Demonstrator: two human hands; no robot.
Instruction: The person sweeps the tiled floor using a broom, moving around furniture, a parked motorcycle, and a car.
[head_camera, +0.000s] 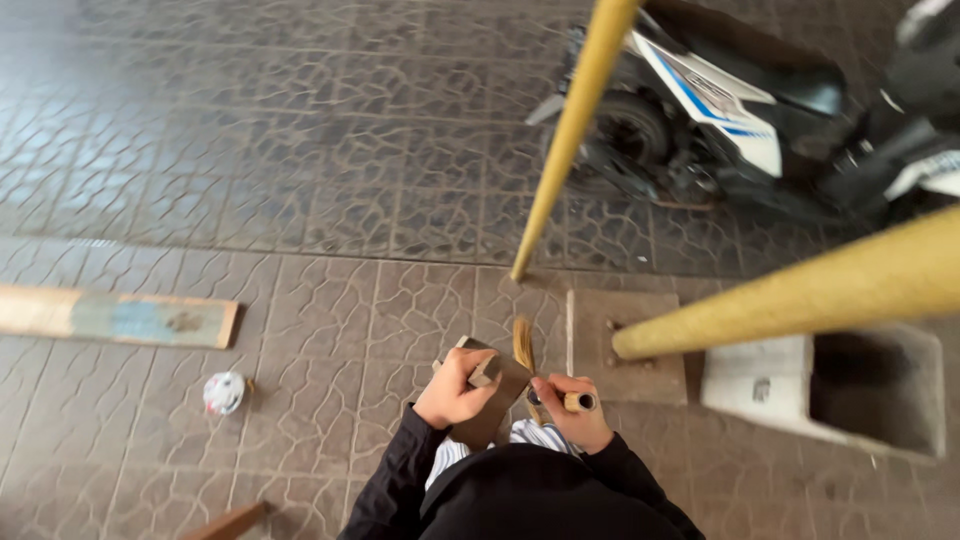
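A small wooden block (490, 400) sits low in the frame's centre, gripped by the left hand (458, 392). Beside it, the right hand (572, 412) is closed around what looks like a knife handle (578, 402), shaving a thin strip (524, 345).

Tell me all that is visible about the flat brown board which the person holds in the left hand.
The brown board is a flat, dark piece, it looks like wood or hardboard, with a squared corner pointing up. It is held tilted above the tiled floor, in front of the person's body. The left hand grips it from the left side, with the thumb across its face. The right hand is at its right edge and holds a brush with pale bristles just beside the board; contact cannot be judged. Its lower part is hidden behind the hand and the dark sleeves.
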